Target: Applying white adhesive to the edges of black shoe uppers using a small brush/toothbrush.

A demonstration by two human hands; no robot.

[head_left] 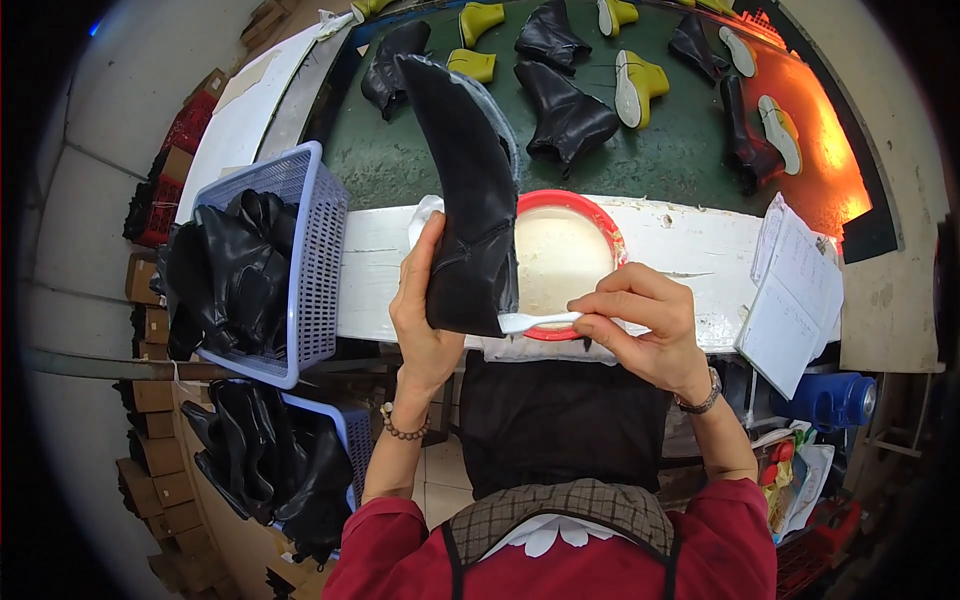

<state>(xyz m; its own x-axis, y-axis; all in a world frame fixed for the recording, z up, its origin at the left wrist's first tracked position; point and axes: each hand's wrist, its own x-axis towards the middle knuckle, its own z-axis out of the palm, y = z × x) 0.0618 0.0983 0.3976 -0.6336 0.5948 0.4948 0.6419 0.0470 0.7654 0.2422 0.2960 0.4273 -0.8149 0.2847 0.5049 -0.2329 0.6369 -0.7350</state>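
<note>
A black leather boot upper (468, 215) stands upright in my left hand (420, 305), its lower part between the thumb and fingers. The tall shaft leans to the left, and a greyish edge runs down its right side. My right hand (645, 325) pinches a slim white brush (535, 321) like a toothbrush, held level. The brush's far end meets the upper's lower right corner; its bristles are hidden. Behind the brush, a round red basin (613, 232) with a pale cream liquid inside sits on the white bench (690, 250).
A blue plastic basket (318, 240) of black uppers stands at the left, with a second blue basket (355, 440) below. Black uppers and yellow boot lasts (640, 88) lie on the green conveyor belt (450, 150), under orange light at right. An open notebook (795, 300) hangs over the bench's right end.
</note>
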